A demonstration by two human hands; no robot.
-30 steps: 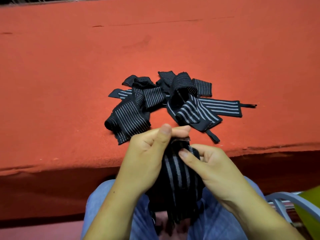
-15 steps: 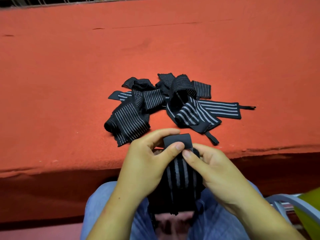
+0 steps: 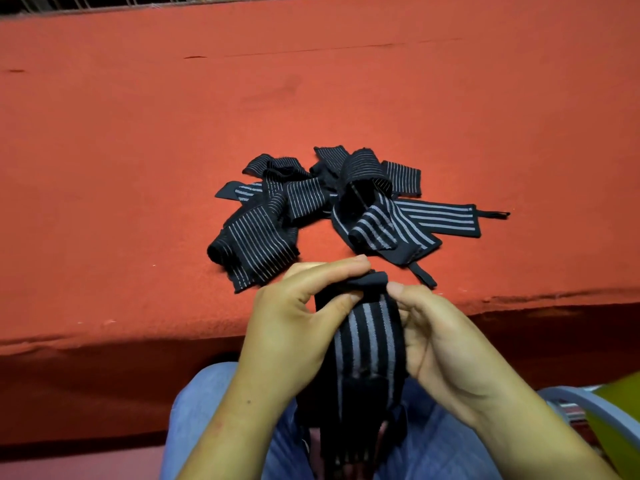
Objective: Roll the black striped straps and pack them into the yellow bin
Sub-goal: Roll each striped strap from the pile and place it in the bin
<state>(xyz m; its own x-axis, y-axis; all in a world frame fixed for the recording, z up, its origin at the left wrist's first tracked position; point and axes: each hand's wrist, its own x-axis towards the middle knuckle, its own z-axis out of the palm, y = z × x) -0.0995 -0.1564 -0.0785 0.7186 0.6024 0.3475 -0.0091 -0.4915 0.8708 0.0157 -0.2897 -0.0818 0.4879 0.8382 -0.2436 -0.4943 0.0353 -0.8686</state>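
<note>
Now, the step in hand: we judge this to be the very start of a roll. The top end of one strap (image 3: 369, 337) is folded over and being tucked, with no tight coil formed yet.
Left hand (image 3: 294, 327): pinches the folded black end between thumb and forefinger, the fingers curled over it.
Right hand (image 3: 446, 344): grips the strap's right edge just beside the fold, thumb pressed on the cloth. Both hands sit close together across the strap.
Held strap: over our lap (image 3: 207, 427), just in front of the near edge of the surface (image 3: 138, 133). Its striped length hangs down between our knees, and the lower end is too dark to make out.
Pile of straps (image 3: 332, 209): loose and tangled on the red surface just beyond our hands, none rolled that we can see.
Yellow bin (image 3: 620, 420): only a corner shows at lower right, beside a grey chair arm (image 3: 581, 407). We cannot see inside it.
Next move: it calls for turning the folded end over itself along the length, with edges aligned and the cloth taut. We expect the soft weave to spring loose if the pinch slackens.
Writing: we find no brand, label or readable text on the straps, the surface or the bin.
</note>
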